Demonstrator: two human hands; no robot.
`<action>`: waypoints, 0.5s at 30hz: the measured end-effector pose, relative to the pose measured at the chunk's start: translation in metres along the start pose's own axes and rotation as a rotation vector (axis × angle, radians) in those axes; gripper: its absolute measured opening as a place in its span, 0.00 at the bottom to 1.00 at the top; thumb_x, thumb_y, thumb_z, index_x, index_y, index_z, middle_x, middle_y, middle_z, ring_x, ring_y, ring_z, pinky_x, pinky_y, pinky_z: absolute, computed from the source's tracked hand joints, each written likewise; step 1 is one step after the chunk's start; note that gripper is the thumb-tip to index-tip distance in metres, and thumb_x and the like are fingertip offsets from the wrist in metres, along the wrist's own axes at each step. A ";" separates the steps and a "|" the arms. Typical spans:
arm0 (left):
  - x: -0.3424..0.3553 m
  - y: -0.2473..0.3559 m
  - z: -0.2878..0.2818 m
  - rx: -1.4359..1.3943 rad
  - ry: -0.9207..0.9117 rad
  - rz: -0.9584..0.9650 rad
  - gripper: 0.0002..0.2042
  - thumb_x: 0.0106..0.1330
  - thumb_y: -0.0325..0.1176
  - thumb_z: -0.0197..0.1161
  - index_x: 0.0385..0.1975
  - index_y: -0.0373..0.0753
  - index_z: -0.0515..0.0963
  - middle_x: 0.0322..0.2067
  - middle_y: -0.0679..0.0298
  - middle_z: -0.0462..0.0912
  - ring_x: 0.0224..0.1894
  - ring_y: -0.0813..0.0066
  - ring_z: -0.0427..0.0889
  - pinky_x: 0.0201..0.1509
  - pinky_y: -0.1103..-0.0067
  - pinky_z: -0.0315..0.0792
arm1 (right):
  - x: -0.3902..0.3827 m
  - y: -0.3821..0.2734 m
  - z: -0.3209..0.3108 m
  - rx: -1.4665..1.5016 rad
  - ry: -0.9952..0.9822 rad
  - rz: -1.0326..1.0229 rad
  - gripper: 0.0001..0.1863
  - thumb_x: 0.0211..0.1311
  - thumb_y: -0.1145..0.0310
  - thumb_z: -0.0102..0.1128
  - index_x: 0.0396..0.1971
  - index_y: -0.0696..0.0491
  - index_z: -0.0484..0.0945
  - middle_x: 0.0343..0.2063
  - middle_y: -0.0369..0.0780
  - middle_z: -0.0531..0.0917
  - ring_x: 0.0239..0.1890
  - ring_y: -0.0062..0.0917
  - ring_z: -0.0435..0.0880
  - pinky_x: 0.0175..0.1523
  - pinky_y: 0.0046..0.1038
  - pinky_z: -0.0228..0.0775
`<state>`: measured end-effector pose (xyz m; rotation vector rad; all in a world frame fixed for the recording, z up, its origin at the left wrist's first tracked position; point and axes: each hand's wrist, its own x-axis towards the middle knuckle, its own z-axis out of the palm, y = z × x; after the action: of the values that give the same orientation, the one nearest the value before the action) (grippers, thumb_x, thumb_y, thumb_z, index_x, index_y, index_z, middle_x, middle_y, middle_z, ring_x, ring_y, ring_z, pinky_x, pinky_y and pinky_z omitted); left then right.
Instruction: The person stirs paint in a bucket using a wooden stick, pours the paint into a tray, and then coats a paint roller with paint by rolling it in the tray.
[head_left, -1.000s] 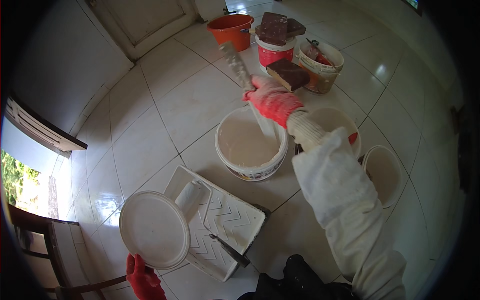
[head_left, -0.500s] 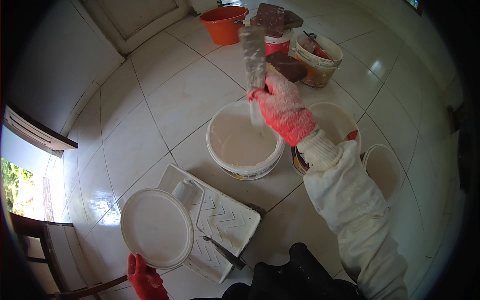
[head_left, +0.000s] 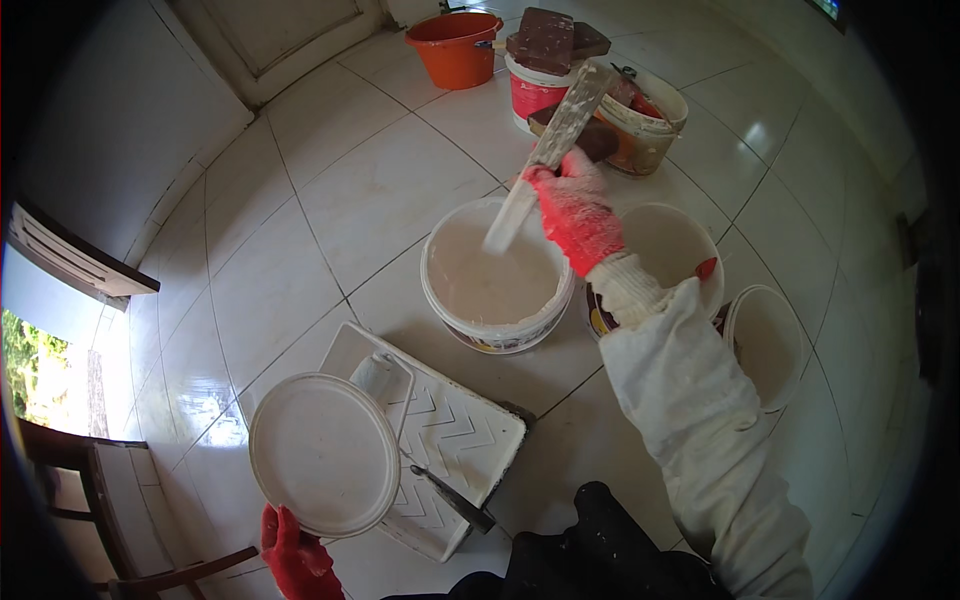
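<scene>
My right hand (head_left: 580,215), in a red and white work glove, is closed around the middle of a flat wooden stick (head_left: 577,112). The stick slants over a white bucket (head_left: 505,342) of pale, off-white paint (head_left: 490,285). Its whitened lower end hangs above the paint, and its upper end points away to the right. At lower left my left hand (head_left: 298,555), in a red glove, grips the near edge of a round white lid (head_left: 323,455). The lid covers the left part of a paint tray (head_left: 455,425), where a paint roller (head_left: 450,498) lies.
Two more white buckets, a larger one (head_left: 650,245) and a smaller one (head_left: 765,350), stand right of the paint bucket. Farther back are an orange tub (head_left: 450,55), a red and white bucket (head_left: 535,95) topped by brown blocks (head_left: 542,40), and a stained bucket (head_left: 640,145).
The stick has swung from nearly upright to a slant, its top going right and its whitened end left. My right hand has turned with it. The left hand still holds the lid.
</scene>
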<state>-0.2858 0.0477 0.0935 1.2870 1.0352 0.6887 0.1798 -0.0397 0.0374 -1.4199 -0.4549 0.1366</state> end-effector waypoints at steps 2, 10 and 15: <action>0.002 -0.001 0.004 0.178 -0.008 0.095 0.14 0.70 0.37 0.51 0.45 0.32 0.71 0.38 0.63 0.78 0.37 0.79 0.76 0.40 0.83 0.68 | -0.011 -0.002 0.009 -0.017 0.013 0.003 0.05 0.60 0.66 0.57 0.32 0.52 0.75 0.18 0.34 0.75 0.15 0.18 0.70 0.22 0.25 0.63; -0.015 0.008 0.011 0.474 0.038 0.129 0.17 0.62 0.21 0.44 0.50 0.27 0.71 0.20 0.66 0.64 0.21 0.79 0.64 0.21 0.82 0.60 | -0.008 -0.055 -0.058 -1.001 -0.054 -0.207 0.17 0.47 0.61 0.65 0.36 0.53 0.76 0.33 0.46 0.81 0.39 0.43 0.79 0.42 0.38 0.71; -0.021 0.008 0.022 0.739 0.012 0.729 0.08 0.69 0.27 0.48 0.37 0.29 0.73 0.18 0.69 0.62 0.18 0.83 0.60 0.21 0.85 0.58 | -0.027 -0.054 -0.118 -1.968 -0.753 -0.276 0.07 0.44 0.68 0.61 0.26 0.51 0.83 0.28 0.43 0.83 0.34 0.40 0.82 0.36 0.39 0.74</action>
<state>-0.2738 0.0217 0.1054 2.3657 0.8377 0.8834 0.1909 -0.1664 0.0748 -3.1830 -1.6600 -0.0749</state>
